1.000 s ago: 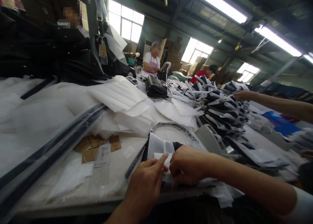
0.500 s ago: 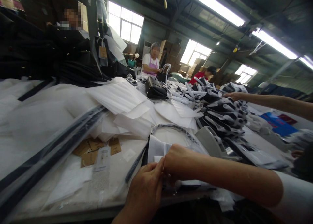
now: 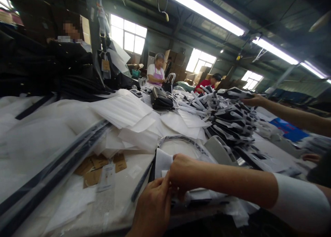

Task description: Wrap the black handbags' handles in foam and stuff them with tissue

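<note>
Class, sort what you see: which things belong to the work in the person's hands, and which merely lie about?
In hand:
left hand
right hand
white wrapping sheet

Lying about:
brown card tags
black handbag
stack of wrapped pieces
foam sheets

I see my left hand (image 3: pixel 152 206) and right hand (image 3: pixel 181 169) meeting at the near edge of the worktop (image 3: pixel 121 192), fingers (image 3: pixel 168 181) pinching a white sheet (image 3: pixel 162 161) wrapped over a dark piece. Brown tags (image 3: pixel 95 166) lie to the left; a co-worker's hand (image 3: pixel 254 100) rests on stacked wrapped pieces (image 3: pixel 232 121) beyond.
</note>
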Motion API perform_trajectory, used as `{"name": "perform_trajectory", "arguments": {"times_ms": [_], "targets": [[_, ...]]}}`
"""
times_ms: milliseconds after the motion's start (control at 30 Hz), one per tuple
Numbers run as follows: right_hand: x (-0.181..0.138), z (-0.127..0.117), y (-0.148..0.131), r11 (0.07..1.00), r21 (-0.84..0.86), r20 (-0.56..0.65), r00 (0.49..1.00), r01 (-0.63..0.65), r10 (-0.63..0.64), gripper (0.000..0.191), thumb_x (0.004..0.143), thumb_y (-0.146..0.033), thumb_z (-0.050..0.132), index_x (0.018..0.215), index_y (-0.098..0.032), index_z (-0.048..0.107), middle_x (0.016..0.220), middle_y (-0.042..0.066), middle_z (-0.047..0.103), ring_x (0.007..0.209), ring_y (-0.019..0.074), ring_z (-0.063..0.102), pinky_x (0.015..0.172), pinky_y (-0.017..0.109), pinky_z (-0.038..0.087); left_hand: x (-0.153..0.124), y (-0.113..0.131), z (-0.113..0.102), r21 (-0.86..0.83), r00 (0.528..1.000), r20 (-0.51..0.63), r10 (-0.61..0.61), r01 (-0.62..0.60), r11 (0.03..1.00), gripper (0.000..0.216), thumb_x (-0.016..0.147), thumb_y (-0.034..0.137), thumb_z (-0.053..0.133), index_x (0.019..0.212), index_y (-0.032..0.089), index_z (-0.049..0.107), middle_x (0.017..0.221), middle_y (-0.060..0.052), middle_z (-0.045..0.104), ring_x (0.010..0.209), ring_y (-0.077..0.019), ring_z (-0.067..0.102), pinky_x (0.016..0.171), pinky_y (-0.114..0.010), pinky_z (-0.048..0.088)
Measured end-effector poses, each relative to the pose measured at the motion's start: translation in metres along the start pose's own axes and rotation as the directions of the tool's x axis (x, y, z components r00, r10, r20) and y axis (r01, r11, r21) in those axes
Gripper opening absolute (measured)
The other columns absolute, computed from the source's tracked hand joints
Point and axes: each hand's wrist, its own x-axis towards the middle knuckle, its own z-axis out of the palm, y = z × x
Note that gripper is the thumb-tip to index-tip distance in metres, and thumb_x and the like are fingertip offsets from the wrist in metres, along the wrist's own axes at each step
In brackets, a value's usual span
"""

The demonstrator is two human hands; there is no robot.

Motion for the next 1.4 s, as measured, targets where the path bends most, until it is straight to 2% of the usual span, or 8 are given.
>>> {"name": "perform_trajectory", "arguments": {"times_ms": [133, 367, 567, 800, 967, 1133, 1300, 1400], "targets": [[0.003, 0.0, 0.002, 0.999, 0.003, -0.046, 0.998, 0.042, -0.042, 0.012, 0.067, -0.034, 0.084, 0.072, -0.026, 0.075, 0.071, 0.0, 0.076, 0.071, 0.0217, 0.069, 0.084, 0.038, 0.041, 0.002, 0.0, -0.001, -0.005, 1.0, -0.001, 0.004, -0.004, 1.0, 0.042, 0.092, 0.014, 0.045, 0.133, 0.023, 0.051, 0.101, -0.005, 0.072, 0.09, -0.0226, 0.069, 0.076, -0.035, 0.055], [-0.002, -0.019, 0.005, 0.998, 0.018, 0.163, 0.985, -0.059, 0.055, 0.031, 0.072, -0.043, 0.08, 0.056, -0.019, 0.067, 0.057, 0.0, 0.067, 0.06, 0.0187, 0.065, 0.053, 0.026, 0.036, 0.004, 0.0, 0.0, 0.036, 0.994, -0.077, 0.079, -0.077, 0.996, 0.048, 0.094, 0.016, 0.044, 0.141, 0.021, 0.041, 0.095, -0.001, 0.075, 0.084, -0.0202, 0.072, 0.07, -0.033, 0.057], [-0.009, -0.03, 0.007, 0.997, 0.037, 0.217, 0.974, -0.074, 0.064, 0.031, 0.075, -0.046, 0.077, 0.058, -0.021, 0.069, 0.06, -0.004, 0.068, 0.061, 0.0163, 0.063, 0.054, 0.026, 0.038, 0.002, -0.009, 0.004, 0.079, 0.99, -0.062, 0.129, -0.124, 0.989, 0.059, 0.095, 0.017, 0.045, 0.151, 0.022, 0.026, 0.1, 0.0, 0.076, 0.088, -0.019, 0.072, 0.074, -0.03, 0.059], [0.007, -0.017, 0.023, 0.974, 0.164, 0.345, 0.934, -0.155, 0.091, 0.038, 0.066, -0.052, 0.079, 0.049, -0.021, 0.064, 0.054, -0.004, 0.063, 0.062, 0.0185, 0.064, 0.063, 0.029, 0.042, 0.002, -0.014, 0.005, 0.069, 0.989, -0.014, 0.149, -0.147, 0.987, 0.064, 0.096, 0.017, 0.046, 0.154, 0.021, 0.02, 0.104, -0.002, 0.076, 0.095, -0.0182, 0.072, 0.082, -0.027, 0.058], [0.014, -0.001, 0.044, 0.91, 0.352, 0.177, 0.97, -0.219, 0.165, 0.045, 0.051, -0.051, 0.086, 0.036, -0.022, 0.054, 0.04, -0.003, 0.051, 0.06, 0.0214, 0.062, 0.065, 0.032, 0.041, 0.002, -0.019, 0.007, 0.086, 0.975, -0.011, 0.223, -0.221, 0.971, 0.065, 0.095, 0.014, 0.046, 0.155, 0.022, 0.022, 0.106, -0.003, 0.076, 0.101, -0.0191, 0.071, 0.088, -0.027, 0.057], [0.019, 0.016, 0.059, 0.878, 0.433, 0.118, 0.979, -0.202, 0.167, 0.041, 0.05, -0.056, 0.086, 0.043, -0.023, 0.063, 0.038, -0.005, 0.053, 0.051, 0.0165, 0.055, 0.06, 0.029, 0.038, 0.002, -0.025, 0.009, 0.07, 0.973, -0.013, 0.232, -0.231, 0.97, 0.065, 0.095, 0.014, 0.046, 0.155, 0.023, 0.022, 0.105, -0.002, 0.075, 0.1, -0.0179, 0.071, 0.088, -0.027, 0.057], [0.01, 0.032, 0.063, 0.839, 0.514, -0.016, 0.976, -0.18, 0.219, 0.036, 0.057, -0.058, 0.082, 0.055, -0.024, 0.072, 0.042, -0.008, 0.055, 0.046, 0.01, 0.049, 0.052, 0.024, 0.032, 0.002, -0.02, 0.005, 0.07, 0.974, -0.014, 0.225, -0.224, 0.972, 0.06, 0.096, 0.015, 0.046, 0.153, 0.023, 0.029, 0.105, -0.002, 0.075, 0.099, -0.017, 0.071, 0.087, -0.026, 0.058], [-0.007, 0.04, 0.06, 0.808, 0.559, -0.148, 0.937, -0.183, 0.315, 0.032, 0.062, -0.054, 0.083, 0.066, -0.023, 0.077, 0.052, -0.006, 0.063, 0.05, 0.011, 0.052, 0.052, 0.024, 0.032, 0.002, -0.015, 0.002, 0.075, 0.974, -0.032, 0.223, -0.221, 0.972, 0.055, 0.096, 0.016, 0.045, 0.15, 0.022, 0.034, 0.106, -0.003, 0.075, 0.1, -0.0174, 0.071, 0.088, -0.027, 0.058]]}}
